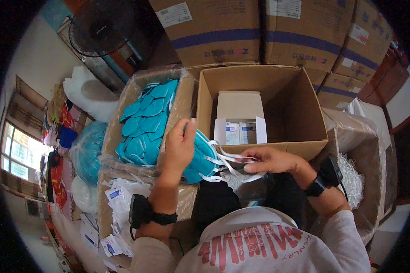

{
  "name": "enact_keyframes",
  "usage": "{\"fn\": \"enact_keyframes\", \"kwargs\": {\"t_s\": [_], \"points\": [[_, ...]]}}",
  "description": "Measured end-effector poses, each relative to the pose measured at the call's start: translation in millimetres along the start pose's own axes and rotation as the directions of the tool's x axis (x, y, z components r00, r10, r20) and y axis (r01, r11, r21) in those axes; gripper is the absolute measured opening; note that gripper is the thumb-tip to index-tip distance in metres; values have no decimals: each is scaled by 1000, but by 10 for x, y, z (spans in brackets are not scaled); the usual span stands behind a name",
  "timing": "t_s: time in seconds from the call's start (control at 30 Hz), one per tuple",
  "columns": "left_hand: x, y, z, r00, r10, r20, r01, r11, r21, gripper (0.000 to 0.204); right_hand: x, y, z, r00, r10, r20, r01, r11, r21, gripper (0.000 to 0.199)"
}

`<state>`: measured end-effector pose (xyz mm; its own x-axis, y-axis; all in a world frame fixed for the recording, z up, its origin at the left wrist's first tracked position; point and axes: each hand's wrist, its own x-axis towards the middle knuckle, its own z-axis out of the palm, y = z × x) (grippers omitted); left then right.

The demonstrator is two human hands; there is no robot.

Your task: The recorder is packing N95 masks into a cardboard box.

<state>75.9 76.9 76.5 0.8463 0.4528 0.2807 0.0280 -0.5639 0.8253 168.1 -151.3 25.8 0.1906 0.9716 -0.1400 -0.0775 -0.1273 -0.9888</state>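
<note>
I've L fingers (pixel 189 129) clamped on masks (pixel 204 157), R fingers (pixel 263 154) at straps (pixel 230 157), grip unclear; 1 box (pixel 240 103) in carton (pixel 300 148), mask pile (pixel 146 119) left.

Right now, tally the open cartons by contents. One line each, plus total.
Carton of teal masks: 1
Carton with a small open box: 1
Carton of flat white packaging: 1
Carton of white cords: 1
Total: 4
</note>
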Motion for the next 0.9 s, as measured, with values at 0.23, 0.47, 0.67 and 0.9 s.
{"fn": "enact_keyframes", "kwargs": {"t_s": [0.23, 0.47, 0.67, 0.9], "points": [[45, 389, -69, 969, 226, 104, -244, 946, 216, 24, 324, -159, 157, 885, -450, -120, 335, 794, -507, 78], [147, 509, -90, 949, 271, 161, -309, 903, 300, 27, 444, -348, 325, 943, -323, 78, 333, 916, -225, 26], [276, 246, -173, 969, 67, 238, -141, 942, 306, 34, 384, -246, 66, 986, -89, 142, 79, 994, 74, 29], [411, -264, -438, 989, 52, 141, -86, 966, 242, 39, 113, -132, -196, 980, 149, 134, -184, 937, 296, 26]]}}
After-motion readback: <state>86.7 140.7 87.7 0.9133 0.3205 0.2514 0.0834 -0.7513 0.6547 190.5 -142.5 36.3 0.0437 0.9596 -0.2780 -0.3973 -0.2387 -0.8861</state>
